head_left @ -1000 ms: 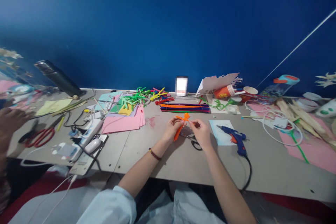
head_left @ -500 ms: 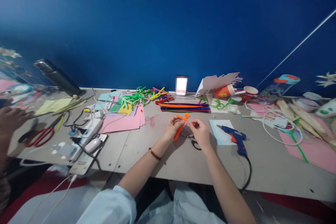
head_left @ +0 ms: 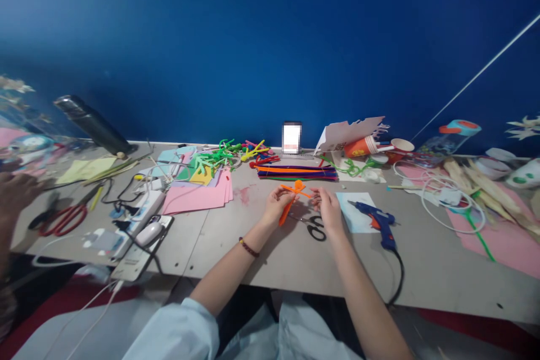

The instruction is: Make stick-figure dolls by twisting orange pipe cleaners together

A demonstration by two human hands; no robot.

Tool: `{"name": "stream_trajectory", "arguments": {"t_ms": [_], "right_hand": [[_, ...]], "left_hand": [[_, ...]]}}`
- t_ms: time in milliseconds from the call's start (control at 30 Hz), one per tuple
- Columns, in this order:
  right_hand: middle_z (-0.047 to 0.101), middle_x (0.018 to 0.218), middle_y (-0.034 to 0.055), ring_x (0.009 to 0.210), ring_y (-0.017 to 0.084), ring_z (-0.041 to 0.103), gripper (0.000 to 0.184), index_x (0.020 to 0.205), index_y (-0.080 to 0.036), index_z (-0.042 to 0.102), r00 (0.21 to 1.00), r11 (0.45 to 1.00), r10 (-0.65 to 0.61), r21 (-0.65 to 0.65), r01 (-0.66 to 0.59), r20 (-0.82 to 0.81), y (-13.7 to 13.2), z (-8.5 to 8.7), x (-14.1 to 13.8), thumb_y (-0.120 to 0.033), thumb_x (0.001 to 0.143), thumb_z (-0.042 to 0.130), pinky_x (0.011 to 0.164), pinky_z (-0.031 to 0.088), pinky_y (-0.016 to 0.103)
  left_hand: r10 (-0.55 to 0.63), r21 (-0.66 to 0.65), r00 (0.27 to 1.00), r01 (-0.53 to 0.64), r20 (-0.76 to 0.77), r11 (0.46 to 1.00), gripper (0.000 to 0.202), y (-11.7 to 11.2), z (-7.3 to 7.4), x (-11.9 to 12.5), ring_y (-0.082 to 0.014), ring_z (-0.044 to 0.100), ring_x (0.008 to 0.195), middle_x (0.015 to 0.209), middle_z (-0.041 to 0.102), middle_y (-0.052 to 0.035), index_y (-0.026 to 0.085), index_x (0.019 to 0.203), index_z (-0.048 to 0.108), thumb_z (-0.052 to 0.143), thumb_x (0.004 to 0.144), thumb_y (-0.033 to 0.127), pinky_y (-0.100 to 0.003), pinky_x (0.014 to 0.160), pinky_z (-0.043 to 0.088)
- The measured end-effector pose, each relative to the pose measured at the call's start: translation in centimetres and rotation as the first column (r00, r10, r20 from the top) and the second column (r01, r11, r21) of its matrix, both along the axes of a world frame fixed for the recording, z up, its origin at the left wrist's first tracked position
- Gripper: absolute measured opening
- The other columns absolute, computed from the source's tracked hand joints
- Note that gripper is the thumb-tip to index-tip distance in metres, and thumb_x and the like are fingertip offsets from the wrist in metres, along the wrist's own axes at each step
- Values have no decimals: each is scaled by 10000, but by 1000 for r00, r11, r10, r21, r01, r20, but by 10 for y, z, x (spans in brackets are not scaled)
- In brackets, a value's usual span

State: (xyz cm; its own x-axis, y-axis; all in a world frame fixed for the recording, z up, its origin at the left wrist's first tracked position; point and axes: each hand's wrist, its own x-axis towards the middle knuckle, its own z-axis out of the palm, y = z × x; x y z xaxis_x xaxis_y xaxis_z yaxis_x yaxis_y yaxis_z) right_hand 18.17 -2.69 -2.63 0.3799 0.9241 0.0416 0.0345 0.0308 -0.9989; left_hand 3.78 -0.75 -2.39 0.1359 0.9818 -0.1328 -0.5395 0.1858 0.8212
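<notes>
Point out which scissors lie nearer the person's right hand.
The black-handled scissors, on the table just beside the right hand as the camera sees it. The red-handled scissors lie far off to the left.

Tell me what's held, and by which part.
The left hand pinches the orange piece near its middle, below the rounded top; whether the right hand grips its side strand is unclear.

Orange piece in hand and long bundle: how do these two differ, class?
The orange piece has a branching shape; the bundle lies straight. The orange piece is held in the left hand; the bundle rests on the table. The orange piece shows one colour, the bundle several. Both show orange.
</notes>
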Motion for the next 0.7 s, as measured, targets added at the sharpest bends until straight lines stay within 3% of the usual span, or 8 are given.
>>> {"name": "stream_trajectory", "arguments": {"t_ms": [133, 300, 500, 700], "right_hand": [[648, 661, 56, 540, 180, 556, 462, 741, -196, 675, 997, 996, 40, -74, -45, -66, 0, 2, -3, -640, 720, 546, 440, 383, 280], [651, 650, 42, 554, 153, 534, 426, 714, -174, 669, 995, 991, 98, -88, -99, -17, -4, 8, -8, -587, 608, 682, 480, 365, 252], [627, 614, 30, 526, 140, 497, 439, 719, -156, 666, 994, 992, 97, -83, -92, 56, -5, 11, -9, -582, 611, 671, 487, 365, 252], [628, 636, 36, 581, 159, 535, 424, 689, -167, 636, 977, 998, 45, 26, -51, 207, -8, 13, -9, -590, 661, 640, 580, 427, 273]], "left_hand": [[9, 5, 1000, -9, -6, 1000, 339, -1, 1, 1, -146, 674, 675, 722, 678, -10, 152, 757, 628, 845, 529, 277, -265, 696, 510], [5, 18, 1000, -5, -2, 1000, 325, -2, 2, 0, -143, 670, 673, 711, 671, -3, 156, 742, 621, 844, 535, 269, -270, 708, 512], [2, 0, 1000, -2, 29, 1000, 336, 0, -1, 0, -145, 669, 665, 708, 671, -6, 155, 758, 631, 848, 522, 254, -274, 715, 513], [-12, -13, 1000, 13, 3, 1000, 341, -1, 1, 0, -143, 664, 663, 730, 687, -18, 161, 760, 646, 853, 507, 257, -273, 702, 509]]}}
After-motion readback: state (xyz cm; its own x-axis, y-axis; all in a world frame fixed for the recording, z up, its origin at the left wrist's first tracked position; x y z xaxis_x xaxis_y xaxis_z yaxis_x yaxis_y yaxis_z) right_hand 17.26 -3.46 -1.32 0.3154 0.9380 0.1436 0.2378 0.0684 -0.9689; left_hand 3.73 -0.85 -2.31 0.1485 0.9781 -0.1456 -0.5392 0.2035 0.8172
